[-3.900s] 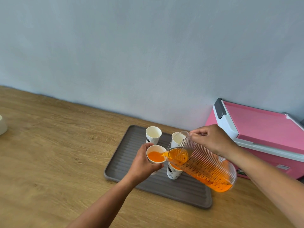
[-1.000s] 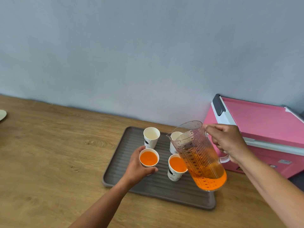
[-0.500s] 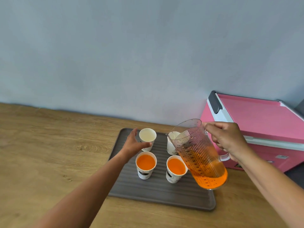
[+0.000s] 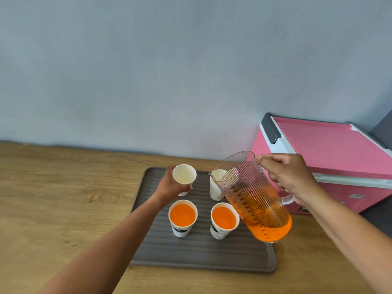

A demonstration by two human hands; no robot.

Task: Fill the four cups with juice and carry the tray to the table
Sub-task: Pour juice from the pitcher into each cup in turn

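Note:
A grey ribbed tray (image 4: pixel 201 253) lies on the wooden counter with white paper cups on it. The two near cups, one on the left (image 4: pixel 182 217) and one on the right (image 4: pixel 224 220), hold orange juice. My left hand (image 4: pixel 169 187) grips the empty far-left cup (image 4: pixel 184 174), tilted toward me. The far-right cup (image 4: pixel 216 188) looks empty and is partly hidden behind the pitcher. My right hand (image 4: pixel 289 177) holds the handle of a clear ribbed pitcher (image 4: pixel 254 198), tilted slightly left, juice in its lower part.
A pink cooler box (image 4: pixel 331 158) with a white rim and dark latch stands right of the tray against the grey wall. The wooden counter (image 4: pixel 63 209) stretches to the left. The pitcher hangs over the tray's right edge.
My left hand let go of the filled near-left cup, reached back and took hold of the empty far-left cup, tipping it. The pitcher stayed nearly upright in my right hand.

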